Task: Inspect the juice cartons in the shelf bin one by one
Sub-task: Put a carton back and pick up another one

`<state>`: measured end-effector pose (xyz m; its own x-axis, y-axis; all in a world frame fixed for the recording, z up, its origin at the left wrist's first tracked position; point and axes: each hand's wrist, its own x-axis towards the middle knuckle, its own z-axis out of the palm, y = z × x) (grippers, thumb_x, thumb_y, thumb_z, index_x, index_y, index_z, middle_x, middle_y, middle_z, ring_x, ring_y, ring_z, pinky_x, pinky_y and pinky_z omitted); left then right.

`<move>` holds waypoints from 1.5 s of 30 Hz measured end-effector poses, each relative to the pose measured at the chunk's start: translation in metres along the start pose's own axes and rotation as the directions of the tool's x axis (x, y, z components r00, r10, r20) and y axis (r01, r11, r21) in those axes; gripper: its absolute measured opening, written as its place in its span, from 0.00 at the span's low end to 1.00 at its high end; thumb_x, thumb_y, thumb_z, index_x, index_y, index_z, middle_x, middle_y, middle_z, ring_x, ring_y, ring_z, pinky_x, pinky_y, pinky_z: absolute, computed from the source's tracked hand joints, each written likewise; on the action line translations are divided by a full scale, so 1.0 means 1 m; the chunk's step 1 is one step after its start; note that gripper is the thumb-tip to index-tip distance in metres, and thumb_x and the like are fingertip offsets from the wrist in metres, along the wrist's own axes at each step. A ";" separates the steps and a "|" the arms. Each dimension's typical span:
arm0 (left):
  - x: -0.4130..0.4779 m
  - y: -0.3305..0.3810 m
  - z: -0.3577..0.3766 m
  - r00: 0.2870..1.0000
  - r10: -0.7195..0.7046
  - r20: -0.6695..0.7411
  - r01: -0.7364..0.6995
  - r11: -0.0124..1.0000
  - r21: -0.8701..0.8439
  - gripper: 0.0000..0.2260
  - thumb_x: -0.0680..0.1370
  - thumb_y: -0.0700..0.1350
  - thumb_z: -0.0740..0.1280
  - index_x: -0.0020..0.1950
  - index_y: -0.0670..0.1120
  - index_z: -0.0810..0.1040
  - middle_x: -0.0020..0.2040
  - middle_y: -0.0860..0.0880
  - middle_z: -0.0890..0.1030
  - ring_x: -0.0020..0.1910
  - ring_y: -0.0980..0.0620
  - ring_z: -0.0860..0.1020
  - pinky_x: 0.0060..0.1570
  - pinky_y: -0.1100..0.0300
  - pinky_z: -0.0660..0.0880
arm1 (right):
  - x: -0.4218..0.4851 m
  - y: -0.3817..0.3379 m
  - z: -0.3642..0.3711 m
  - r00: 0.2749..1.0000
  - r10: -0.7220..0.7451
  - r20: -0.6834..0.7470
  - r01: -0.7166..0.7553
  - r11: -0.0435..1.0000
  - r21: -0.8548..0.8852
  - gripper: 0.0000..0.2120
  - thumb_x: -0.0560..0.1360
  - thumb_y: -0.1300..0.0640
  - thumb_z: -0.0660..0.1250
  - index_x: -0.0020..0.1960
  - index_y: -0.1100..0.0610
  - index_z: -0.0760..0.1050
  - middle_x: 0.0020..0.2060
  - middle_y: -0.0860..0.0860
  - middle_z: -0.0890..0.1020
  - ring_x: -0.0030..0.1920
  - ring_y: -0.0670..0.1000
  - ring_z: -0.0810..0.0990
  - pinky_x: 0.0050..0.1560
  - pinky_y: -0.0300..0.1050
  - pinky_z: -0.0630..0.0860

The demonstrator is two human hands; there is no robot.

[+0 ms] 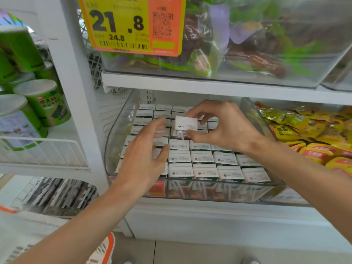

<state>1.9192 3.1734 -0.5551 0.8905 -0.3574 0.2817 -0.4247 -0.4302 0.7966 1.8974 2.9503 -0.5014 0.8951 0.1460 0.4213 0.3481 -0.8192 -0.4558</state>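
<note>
Inspection step: right hand point(219, 126) pinches one lifted carton point(185, 123) above bin point(122, 121) centre; left hand point(146, 149) relaxed, empty. Next: reseat carton.

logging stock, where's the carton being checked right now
In the head view, the lifted carton is mid-frame, pinched by the right hand just above the packed cartons in the clear bin, beside the left hand.

Juice cartons point(202, 157) in rows inside shelf bin point(114, 141), one juice carton point(186, 123) raised above mid-rows.
Above, upper bin point(314, 60); rightward, sachets point(297, 126); leftward, canisters point(43, 103).
</note>
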 end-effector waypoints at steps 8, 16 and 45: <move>-0.002 0.012 -0.001 0.987 0.130 0.093 -0.125 0.991 -0.055 0.19 0.79 0.51 0.72 0.67 0.66 0.74 0.63 0.68 0.80 0.63 0.76 0.72 0.60 0.79 0.66 | -0.045 -0.025 0.001 0.976 -0.096 -0.198 0.128 0.979 0.158 0.17 0.73 0.60 0.81 0.60 0.56 0.84 0.53 0.49 0.86 0.52 0.49 0.84 0.53 0.45 0.83; -0.006 0.026 0.004 0.980 0.099 0.172 -0.020 0.913 -0.407 0.18 0.77 0.53 0.70 0.67 0.55 0.80 0.56 0.61 0.87 0.55 0.62 0.85 0.54 0.69 0.78 | -0.076 -0.022 0.004 0.930 0.368 -0.022 -0.277 0.737 0.616 0.21 0.72 0.50 0.78 0.63 0.52 0.81 0.52 0.50 0.89 0.52 0.50 0.89 0.57 0.47 0.85; -0.007 0.028 0.005 0.942 0.040 0.334 0.120 0.889 -0.443 0.14 0.78 0.55 0.65 0.61 0.57 0.82 0.55 0.64 0.86 0.55 0.65 0.84 0.48 0.74 0.77 | -0.080 -0.028 0.012 0.856 0.476 0.199 -0.453 0.509 0.732 0.18 0.67 0.44 0.81 0.52 0.51 0.84 0.49 0.49 0.89 0.50 0.49 0.89 0.54 0.37 0.81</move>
<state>1.8999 3.1595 -0.5372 0.7672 -0.6304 0.1184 -0.1984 -0.0577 0.9784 1.8192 2.9686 -0.5318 0.9879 -0.1545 -0.0124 -0.0246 -0.0770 -0.9967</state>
